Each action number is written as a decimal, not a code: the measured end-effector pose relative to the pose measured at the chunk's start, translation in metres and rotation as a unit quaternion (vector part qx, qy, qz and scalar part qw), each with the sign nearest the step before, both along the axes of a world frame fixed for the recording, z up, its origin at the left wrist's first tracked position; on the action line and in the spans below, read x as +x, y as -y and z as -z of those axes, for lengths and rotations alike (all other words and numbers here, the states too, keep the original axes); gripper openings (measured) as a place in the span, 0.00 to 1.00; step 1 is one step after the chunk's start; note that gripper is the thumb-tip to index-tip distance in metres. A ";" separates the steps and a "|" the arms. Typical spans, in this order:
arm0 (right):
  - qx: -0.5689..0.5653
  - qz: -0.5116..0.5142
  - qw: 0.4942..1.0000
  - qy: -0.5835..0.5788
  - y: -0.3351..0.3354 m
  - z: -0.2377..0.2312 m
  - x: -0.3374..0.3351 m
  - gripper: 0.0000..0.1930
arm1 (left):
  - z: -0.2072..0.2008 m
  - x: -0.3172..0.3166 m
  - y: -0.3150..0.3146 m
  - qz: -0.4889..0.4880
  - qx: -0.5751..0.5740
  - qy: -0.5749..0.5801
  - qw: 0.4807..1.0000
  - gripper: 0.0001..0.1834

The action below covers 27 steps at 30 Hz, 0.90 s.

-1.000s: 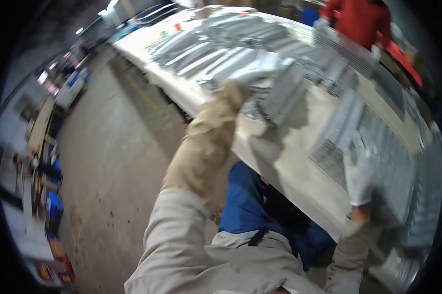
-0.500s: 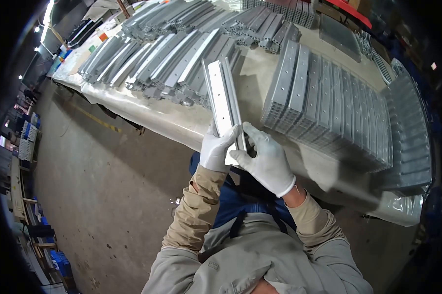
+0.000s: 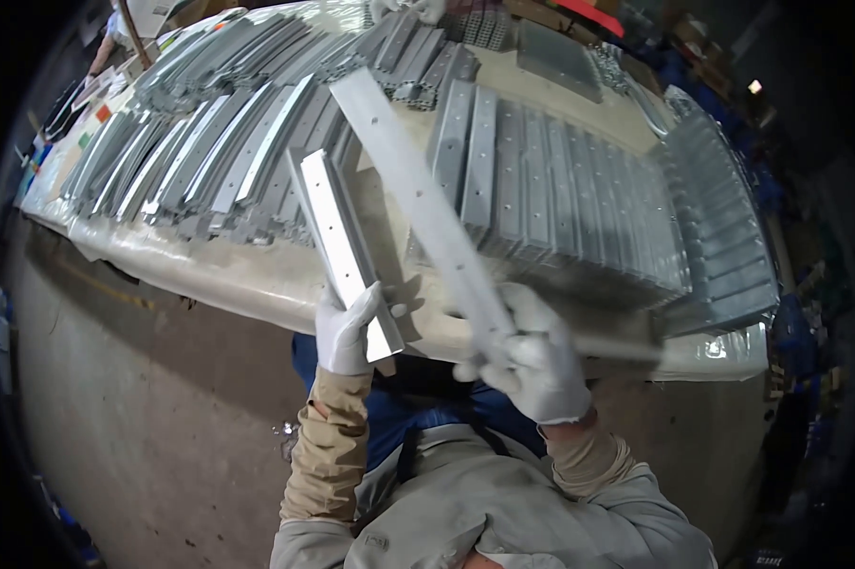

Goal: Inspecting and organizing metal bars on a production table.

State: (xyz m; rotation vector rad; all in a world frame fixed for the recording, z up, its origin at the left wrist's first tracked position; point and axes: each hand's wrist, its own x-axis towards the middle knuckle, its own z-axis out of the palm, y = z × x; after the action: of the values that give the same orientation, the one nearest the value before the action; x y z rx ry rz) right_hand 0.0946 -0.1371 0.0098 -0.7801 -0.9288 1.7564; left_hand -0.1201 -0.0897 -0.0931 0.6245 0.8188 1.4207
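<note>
While gripped: 1 metal strip [image 3: 418,194] per hand [image 3: 345,332].

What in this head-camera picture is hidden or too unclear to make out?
- Lower end of the metal channel: covered by the gloved left hand.
- Long flat strip: its near end is smeared by motion blur at the right hand, so the exact grip is unclear.
- Far end of the table: a second pair of gloved hands is cut off by the top edge.
- Right rim: dark, nothing readable.
</note>
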 end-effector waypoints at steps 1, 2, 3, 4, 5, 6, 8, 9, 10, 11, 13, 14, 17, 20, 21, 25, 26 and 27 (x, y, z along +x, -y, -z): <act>0.055 0.031 0.998 -0.013 0.002 -0.003 0.013 0.22 | 0.000 0.000 0.002 -0.009 0.002 -0.012 1.000 0.18; 0.110 0.061 0.992 -0.026 0.005 -0.007 0.024 0.18 | 0.001 0.000 0.004 -0.019 0.005 -0.024 1.000 0.17; 0.113 0.067 0.991 -0.020 0.006 -0.012 0.030 0.18 | 0.001 0.001 0.003 -0.013 0.008 -0.019 1.000 0.17; 0.197 0.212 0.942 0.170 0.005 -0.018 0.035 0.17 | 0.002 0.000 0.002 -0.014 0.009 -0.019 1.000 0.16; 0.268 0.343 0.831 0.347 0.003 -0.023 0.039 0.17 | 0.002 0.000 0.001 -0.016 0.009 -0.020 1.000 0.16; 0.271 0.347 0.826 0.352 -0.005 -0.028 0.045 0.17 | 0.002 0.002 0.000 -0.018 0.011 -0.020 1.000 0.16; 0.477 0.381 0.559 0.561 -0.042 -0.028 0.061 0.17 | 0.004 0.005 -0.001 -0.018 0.010 -0.019 1.000 0.16; 0.551 0.376 0.388 0.636 -0.052 -0.028 0.065 0.16 | 0.006 0.006 -0.001 -0.018 0.007 -0.019 1.000 0.16; 0.550 0.377 0.384 0.639 -0.057 -0.027 0.066 0.16 | 0.006 0.006 -0.001 -0.019 0.003 -0.020 1.000 0.16; 0.542 0.352 0.382 0.661 -0.064 -0.027 0.066 0.16 | 0.006 0.006 0.000 -0.018 0.005 -0.018 1.000 0.16; 0.523 0.299 0.377 0.703 -0.071 -0.030 0.061 0.15 | 0.007 0.005 0.001 -0.019 0.014 -0.028 0.999 0.16; 0.524 0.299 0.376 0.703 -0.070 -0.031 0.058 0.15 | 0.007 0.006 0.000 -0.020 0.019 -0.034 0.999 0.16; 0.451 0.160 0.456 0.750 -0.058 -0.040 0.034 0.16 | 0.001 0.010 0.000 -0.025 0.011 -0.016 1.000 0.16; 0.471 0.119 0.507 0.712 -0.061 -0.044 0.019 0.20 | 0.004 0.012 -0.001 -0.026 0.008 -0.012 1.000 0.16; 0.482 0.097 0.532 0.689 -0.064 -0.045 0.017 0.23 | 0.008 0.011 -0.001 -0.031 0.008 -0.017 0.999 0.16; 0.467 0.032 0.450 0.761 -0.096 -0.046 0.028 0.28 | 0.012 0.008 0.001 -0.029 0.001 -0.026 0.999 0.16; 0.466 0.032 0.450 0.761 -0.103 -0.046 0.033 0.28 | 0.012 0.008 0.001 -0.024 -0.002 -0.024 0.999 0.16; 0.482 0.038 0.450 0.751 -0.111 -0.046 0.039 0.28 | 0.011 0.008 0.002 -0.023 -0.002 -0.025 0.999 0.16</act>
State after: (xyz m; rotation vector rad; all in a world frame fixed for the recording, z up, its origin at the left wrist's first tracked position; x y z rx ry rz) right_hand 0.1338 -0.0260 0.0558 -1.3720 -2.5490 -0.3468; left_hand -0.1124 -0.0918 -0.1036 0.6432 0.8796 1.4496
